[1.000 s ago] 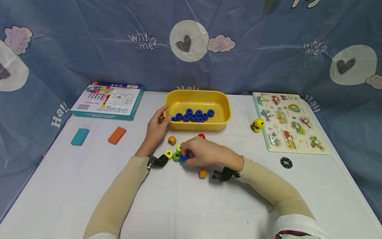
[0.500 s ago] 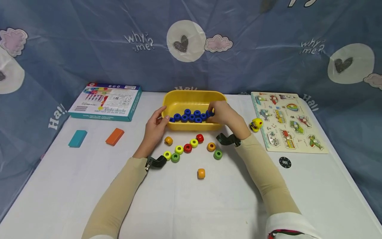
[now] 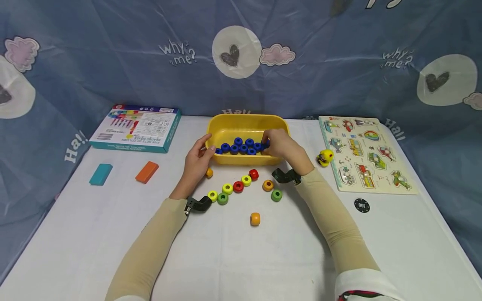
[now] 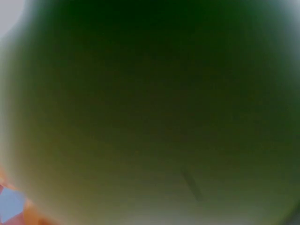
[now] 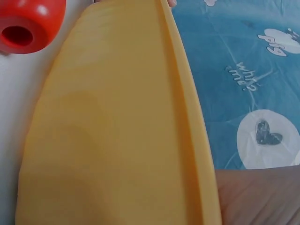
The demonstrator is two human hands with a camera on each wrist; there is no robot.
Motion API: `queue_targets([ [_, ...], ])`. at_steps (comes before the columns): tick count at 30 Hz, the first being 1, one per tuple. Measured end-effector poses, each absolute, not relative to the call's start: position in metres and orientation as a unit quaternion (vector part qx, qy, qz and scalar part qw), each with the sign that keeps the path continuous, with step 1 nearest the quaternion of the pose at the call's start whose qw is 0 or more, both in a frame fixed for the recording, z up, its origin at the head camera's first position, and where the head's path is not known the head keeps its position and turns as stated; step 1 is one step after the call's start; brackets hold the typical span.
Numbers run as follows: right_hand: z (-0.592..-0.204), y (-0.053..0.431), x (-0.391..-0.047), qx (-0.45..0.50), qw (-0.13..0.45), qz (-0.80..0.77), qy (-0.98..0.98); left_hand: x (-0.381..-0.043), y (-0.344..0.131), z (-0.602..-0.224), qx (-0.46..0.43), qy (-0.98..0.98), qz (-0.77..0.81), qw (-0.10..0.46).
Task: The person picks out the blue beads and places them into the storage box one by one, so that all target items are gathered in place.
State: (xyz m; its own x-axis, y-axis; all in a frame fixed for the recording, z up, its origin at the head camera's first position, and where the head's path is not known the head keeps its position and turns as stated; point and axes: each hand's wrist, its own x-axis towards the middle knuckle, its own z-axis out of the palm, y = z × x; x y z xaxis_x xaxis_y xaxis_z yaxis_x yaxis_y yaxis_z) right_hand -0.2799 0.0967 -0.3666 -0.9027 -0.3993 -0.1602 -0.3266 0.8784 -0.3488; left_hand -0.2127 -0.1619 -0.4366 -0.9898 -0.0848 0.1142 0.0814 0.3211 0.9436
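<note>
My left hand (image 3: 195, 161) holds the yellow tray (image 3: 241, 160) at its left front corner, thumb over the front rim and fingers along the left side. My right hand (image 3: 282, 146) reaches over the front rim, its fingertips around a blue bead (image 3: 265, 144) inside the tray, partly hidden by the hand. Several other blue beads (image 3: 244, 149) lie along the tray's floor. In the right wrist view the tray's front wall (image 5: 112, 117) fills the middle, with a red bead (image 5: 33, 23) outside it. A blurred green surface (image 4: 150, 117) covers most of the left wrist view.
In front of the tray lie yellow, green, red and orange beads, among them a red bead (image 3: 238, 187) and an orange bead (image 3: 255, 219). A box (image 3: 135, 127), two blocks (image 3: 147, 172), a toy duck (image 3: 325, 157), a puzzle board (image 3: 369, 156) and a black chip (image 3: 362, 205) stand around.
My right hand has moved from the loose beads, where it held a blue bead, up and right into the tray. An orange bead has rolled toward my left wrist. The left hand stays on the tray.
</note>
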Motion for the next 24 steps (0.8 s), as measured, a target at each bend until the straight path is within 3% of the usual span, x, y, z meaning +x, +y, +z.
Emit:
queue_targets([
  [24, -0.361, 0.11, -0.273, -0.22, 0.067, -0.192, 0.954, -0.214, -0.162, -0.439, 0.007, -0.815, -0.576, 0.066],
])
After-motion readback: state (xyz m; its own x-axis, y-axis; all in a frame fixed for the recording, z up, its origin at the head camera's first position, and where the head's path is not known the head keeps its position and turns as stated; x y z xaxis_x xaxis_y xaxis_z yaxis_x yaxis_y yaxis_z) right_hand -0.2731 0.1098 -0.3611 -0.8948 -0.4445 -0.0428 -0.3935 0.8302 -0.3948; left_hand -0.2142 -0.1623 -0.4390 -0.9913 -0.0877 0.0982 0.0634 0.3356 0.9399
